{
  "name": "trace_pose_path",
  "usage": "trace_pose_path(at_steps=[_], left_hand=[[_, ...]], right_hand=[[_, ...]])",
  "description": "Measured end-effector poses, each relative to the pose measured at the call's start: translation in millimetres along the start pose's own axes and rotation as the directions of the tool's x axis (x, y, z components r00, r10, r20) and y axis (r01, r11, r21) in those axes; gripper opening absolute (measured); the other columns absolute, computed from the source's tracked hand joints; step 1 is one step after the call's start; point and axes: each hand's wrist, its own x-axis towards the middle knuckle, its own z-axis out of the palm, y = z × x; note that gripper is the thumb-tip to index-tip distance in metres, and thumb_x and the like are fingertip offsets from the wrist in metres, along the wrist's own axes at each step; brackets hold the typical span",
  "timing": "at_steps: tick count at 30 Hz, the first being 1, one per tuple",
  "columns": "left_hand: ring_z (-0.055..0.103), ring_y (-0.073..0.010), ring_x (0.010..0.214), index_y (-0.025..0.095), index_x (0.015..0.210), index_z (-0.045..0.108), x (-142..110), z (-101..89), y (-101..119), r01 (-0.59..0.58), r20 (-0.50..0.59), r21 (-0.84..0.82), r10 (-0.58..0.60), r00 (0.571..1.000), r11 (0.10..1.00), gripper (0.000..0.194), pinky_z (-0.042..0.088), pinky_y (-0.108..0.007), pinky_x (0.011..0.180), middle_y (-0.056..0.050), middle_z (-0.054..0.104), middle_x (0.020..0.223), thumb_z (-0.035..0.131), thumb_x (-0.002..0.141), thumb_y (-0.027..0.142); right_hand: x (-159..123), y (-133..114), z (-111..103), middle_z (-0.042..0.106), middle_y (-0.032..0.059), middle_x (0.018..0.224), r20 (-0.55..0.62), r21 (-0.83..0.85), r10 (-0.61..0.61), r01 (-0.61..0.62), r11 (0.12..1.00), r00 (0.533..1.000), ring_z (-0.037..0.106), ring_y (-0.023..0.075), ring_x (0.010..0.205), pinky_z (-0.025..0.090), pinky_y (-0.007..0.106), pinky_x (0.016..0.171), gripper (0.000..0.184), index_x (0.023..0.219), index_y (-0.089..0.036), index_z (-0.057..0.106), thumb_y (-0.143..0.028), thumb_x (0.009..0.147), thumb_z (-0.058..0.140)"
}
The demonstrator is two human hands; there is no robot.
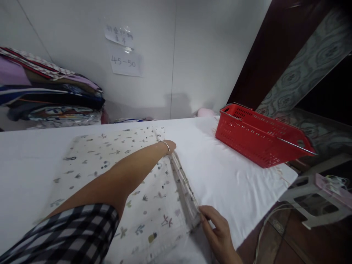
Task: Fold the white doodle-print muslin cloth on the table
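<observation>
Pinching the near right corner of a patterned cloth point(148, 200) between thumb and fingers, the right hand point(217, 227) works at the lower end of a narrow gathered edge point(183, 179). The left hand point(171, 146) is at the far end of that same edge; its fingertips are mostly hidden, so I cannot tell whether they grip the fabric or only press on it. A silvery bracelet point(166, 146) circles the left wrist, and the left forearm reaches across the cloth from a black-and-white checked sleeve point(79, 231).

The cloth lies spread out on a white-covered table point(220, 168), pale with small scattered motifs of leaves, sprigs and other little shapes. Its right side, between the two hands, is bunched into long folds.

Farther right, near the table's end, sits a red basket point(244, 135) with perforated sides and metal handles. A pile of folded fabrics point(55, 95) rises at the far left, beyond the table's back edge. On the pale wall point(209, 55) behind, two paper sheets hang one above the other; the lower sheet point(126, 65) reads "45-50". Beyond the table's right end stands a light plastic stool point(316, 201) on the floor.
</observation>
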Motion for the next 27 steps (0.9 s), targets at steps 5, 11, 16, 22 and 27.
trace_pose_path(at_steps=[5, 11, 16, 22, 27], left_hand=[[0.063, -0.0320, 0.098, 0.009, 0.091, 0.068, -12, -4.3, 0, -0.019, -0.028, -0.009, 0.019, 0.999, 1.000, 0.026, 0.051, -0.041, 0.081, -0.020, 0.067, 0.104, 0.059, 0.067, 0.003], [0.062, -0.0252, 0.097, 0.018, 0.095, 0.064, -33, -10.3, -18, -0.029, -0.124, -0.035, 0.024, 0.992, 0.999, 0.022, 0.049, -0.036, 0.082, -0.011, 0.067, 0.103, 0.056, 0.075, 0.014], [0.061, -0.0217, 0.096, 0.019, 0.089, 0.064, -46, -10.9, -27, -0.039, -0.172, -0.020, 0.035, 0.985, 0.999, 0.018, 0.046, -0.035, 0.084, -0.008, 0.063, 0.112, 0.056, 0.074, 0.014], [0.061, -0.0210, 0.095, 0.021, 0.091, 0.064, -44, -8.5, -22, -0.029, -0.166, -0.046, 0.021, 0.986, 0.999, 0.018, 0.047, -0.031, 0.079, -0.007, 0.067, 0.103, 0.056, 0.075, 0.017], [0.062, -0.0212, 0.096, 0.024, 0.094, 0.066, -26, -1.7, -13, -0.034, -0.156, -0.050, 0.026, 0.987, 0.998, 0.023, 0.046, -0.031, 0.083, -0.007, 0.068, 0.103, 0.059, 0.074, 0.016]], right_hand=[[0, 0, 1, 0.067, 0.0021, 0.083, -0.008, 0.012, 0.015, -0.015, 1.000, 1.000, 0.063, 0.0164, 0.071, 0.052, 0.024, 0.063, 0.023, 0.099, -0.024, 0.067, -0.016, 0.081, 0.056], [-4, 8, 3, 0.070, 0.0032, 0.087, -0.078, -0.004, 0.045, -0.046, 0.999, 0.996, 0.064, 0.0160, 0.068, 0.054, 0.023, 0.060, 0.027, 0.104, -0.024, 0.069, -0.020, 0.080, 0.059], [-9, 9, 6, 0.070, 0.0036, 0.089, -0.088, -0.064, -0.012, 0.007, 0.998, 0.996, 0.064, 0.0165, 0.067, 0.055, 0.024, 0.062, 0.031, 0.108, -0.025, 0.067, -0.018, 0.079, 0.061], [-8, 3, 5, 0.069, 0.0034, 0.091, 0.016, -0.071, -0.073, 0.074, 0.995, 0.997, 0.066, 0.0175, 0.076, 0.055, 0.024, 0.067, 0.029, 0.106, -0.025, 0.065, -0.015, 0.080, 0.057], [-6, 1, 3, 0.067, 0.0030, 0.089, 0.019, -0.085, -0.063, 0.065, 0.994, 0.998, 0.065, 0.0164, 0.077, 0.054, 0.021, 0.066, 0.026, 0.103, -0.024, 0.064, -0.014, 0.081, 0.055]])
